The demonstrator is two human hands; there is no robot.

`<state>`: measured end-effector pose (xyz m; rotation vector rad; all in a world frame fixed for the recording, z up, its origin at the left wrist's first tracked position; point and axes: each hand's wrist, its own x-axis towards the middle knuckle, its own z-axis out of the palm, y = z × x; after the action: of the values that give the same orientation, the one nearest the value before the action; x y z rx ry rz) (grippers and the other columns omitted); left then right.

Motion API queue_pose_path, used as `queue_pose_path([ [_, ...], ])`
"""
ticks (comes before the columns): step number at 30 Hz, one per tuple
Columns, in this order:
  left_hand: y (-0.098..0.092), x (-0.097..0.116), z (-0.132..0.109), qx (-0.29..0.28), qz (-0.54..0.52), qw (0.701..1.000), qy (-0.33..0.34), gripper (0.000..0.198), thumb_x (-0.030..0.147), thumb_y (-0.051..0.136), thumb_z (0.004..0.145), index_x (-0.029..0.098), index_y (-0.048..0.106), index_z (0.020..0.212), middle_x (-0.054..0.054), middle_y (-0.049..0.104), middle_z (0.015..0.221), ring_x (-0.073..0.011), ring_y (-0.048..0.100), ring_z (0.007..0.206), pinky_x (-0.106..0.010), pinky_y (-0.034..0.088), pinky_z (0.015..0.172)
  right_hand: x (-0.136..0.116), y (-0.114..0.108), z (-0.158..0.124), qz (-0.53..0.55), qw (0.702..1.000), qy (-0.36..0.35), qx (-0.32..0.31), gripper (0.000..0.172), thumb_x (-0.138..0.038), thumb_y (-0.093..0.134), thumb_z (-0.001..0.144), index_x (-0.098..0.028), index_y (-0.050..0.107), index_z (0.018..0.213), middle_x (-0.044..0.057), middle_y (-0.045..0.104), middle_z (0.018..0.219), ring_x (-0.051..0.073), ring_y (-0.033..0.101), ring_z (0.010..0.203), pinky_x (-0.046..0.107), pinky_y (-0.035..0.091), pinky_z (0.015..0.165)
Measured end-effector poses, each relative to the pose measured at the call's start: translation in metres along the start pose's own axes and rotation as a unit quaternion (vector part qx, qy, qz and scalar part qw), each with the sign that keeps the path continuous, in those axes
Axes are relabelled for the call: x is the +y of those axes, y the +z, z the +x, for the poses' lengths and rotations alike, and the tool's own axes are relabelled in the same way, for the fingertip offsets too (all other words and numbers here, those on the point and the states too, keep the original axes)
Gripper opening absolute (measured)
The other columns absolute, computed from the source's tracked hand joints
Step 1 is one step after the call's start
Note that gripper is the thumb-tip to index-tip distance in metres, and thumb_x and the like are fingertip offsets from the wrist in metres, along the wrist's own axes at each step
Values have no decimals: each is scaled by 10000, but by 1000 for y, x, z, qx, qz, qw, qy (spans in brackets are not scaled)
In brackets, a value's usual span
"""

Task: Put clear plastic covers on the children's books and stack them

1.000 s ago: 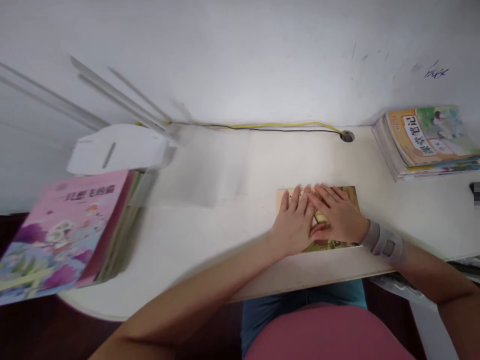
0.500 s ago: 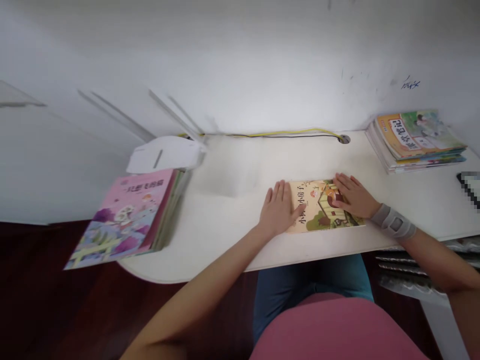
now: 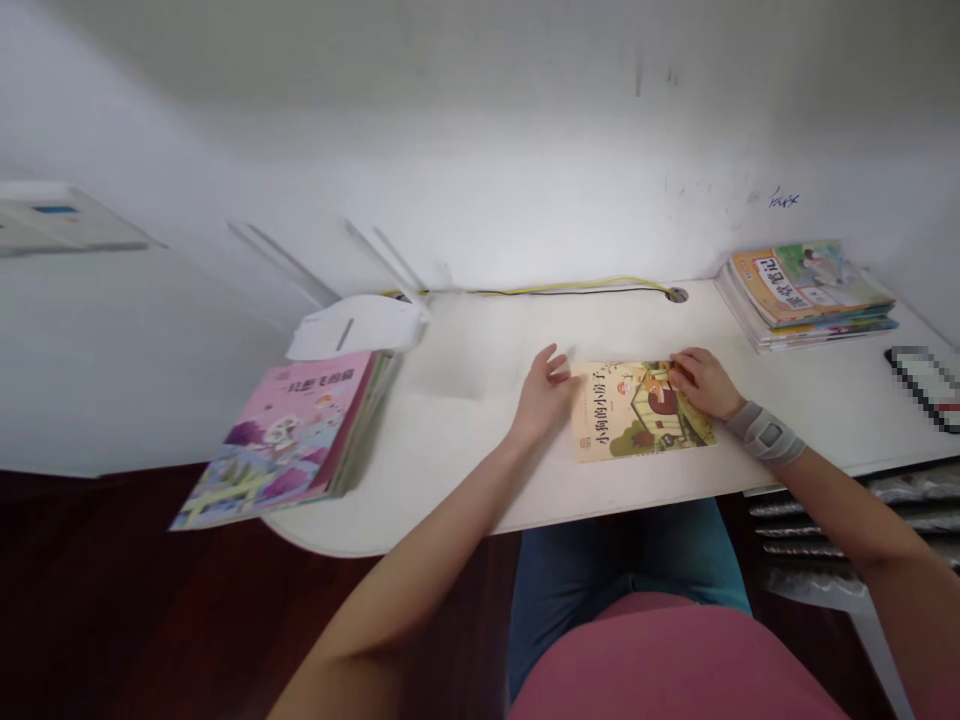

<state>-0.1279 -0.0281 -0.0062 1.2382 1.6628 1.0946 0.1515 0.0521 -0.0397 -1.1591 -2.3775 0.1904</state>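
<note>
Storybook: cream picture book (image 3: 630, 425), flat on white desk (image 3: 420, 450), near side, right of middle; cover up, house artwork, title on left part of cover, turned sideways.
Left hand: left hand (image 3: 541, 392) beside book's left edge; fingers loosely bent and apart, nothing seen held; contact with edge can't be told.
Right hand: right hand (image 3: 703, 383) over book's far right corner, fingers bent and touching; can't tell if pinching it or only resting.
Wrist: gray band (image 3: 766, 432) on right wrist.
Left pile: pink book (image 3: 300, 425) on top, stack under it, left end of desk; near left corner sticks out past desk edge.
White device: router-like unit (image 3: 360, 325), far left, just behind pink book; antennas slant up, blurred.
Cables: yellow cable (image 3: 622, 281) and black cable (image 3: 570, 291) along far edge by wall (image 3: 525, 170), running to round hole (image 3: 677, 295).
Right pile: book stack (image 3: 817, 290), far right, orange and green cover on top.
Right edge: dark-rimmed device (image 3: 892, 365), flat, near the right pile, face pixelated.
Wall mark: blue scribble (image 3: 784, 200), right side, above desk.
</note>
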Motion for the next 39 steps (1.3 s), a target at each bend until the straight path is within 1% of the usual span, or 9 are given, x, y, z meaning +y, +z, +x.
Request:
queue_pose_path([
  [4,-3,14,3,-40,25,997,59,848,253,595,760,256,188,1504,-128,256,1558,-195,636,960,-353,542,810,-1,-9,3,44,998,-7,33,378,-380,456,893,-117,640,1093,132,631,977,237,567,942,416,462,891],
  [9,-13,24,14,-106,37,991,75,799,268,610,732,199,304,1466,-80,653,1178,-182,640,876,-330,515,817,3,-27,10,198,979,33,18,369,-429,502,842,-164,650,1052,76,639,907,185,589,797,356,506,755],
  [13,-16,24,16,-80,53,994,55,497,300,628,692,195,610,1178,-23,685,889,-171,631,760,-304,503,743,7,-38,11,319,940,115,-23,384,-508,585,749,-182,679,930,45,688,874,184,614,804,349,505,765],
  [17,-15,19,17,-67,21,997,27,322,358,664,653,177,662,919,-6,667,755,-160,614,687,-281,483,676,5,-39,9,371,913,169,2,396,-518,644,682,-167,676,861,33,698,795,163,614,717,324,507,715],
  [20,-12,15,22,-67,46,997,7,305,407,626,695,156,647,867,-26,678,756,-158,619,682,-262,471,648,2,-33,10,297,933,204,7,383,-495,555,754,-144,659,866,47,700,776,152,608,668,294,500,647],
  [25,-3,11,35,-71,254,964,17,301,410,498,814,179,658,921,-65,709,903,-190,641,803,-270,460,689,0,-22,19,99,965,240,-44,241,-338,518,809,-144,661,806,65,699,752,165,608,674,291,467,656],
  [28,2,12,36,-61,308,950,3,261,384,542,791,194,652,933,-92,708,965,-244,637,894,-313,449,737,-1,-20,20,54,966,248,-57,176,-318,573,793,-164,657,797,74,702,801,190,623,751,307,444,720],
  [31,2,14,34,-52,374,926,1,304,445,527,815,211,639,973,-104,701,983,-281,630,941,-345,445,763,-4,-21,17,-30,961,257,-96,239,-406,540,846,-196,650,870,75,709,877,210,636,813,302,428,708],
  [39,11,11,29,-25,531,841,102,454,496,396,915,119,628,1016,-176,619,1070,-309,607,994,-374,449,806,-28,-18,10,-229,930,244,-154,360,-411,313,971,-194,575,1088,138,717,907,246,679,826,307,435,672],
])
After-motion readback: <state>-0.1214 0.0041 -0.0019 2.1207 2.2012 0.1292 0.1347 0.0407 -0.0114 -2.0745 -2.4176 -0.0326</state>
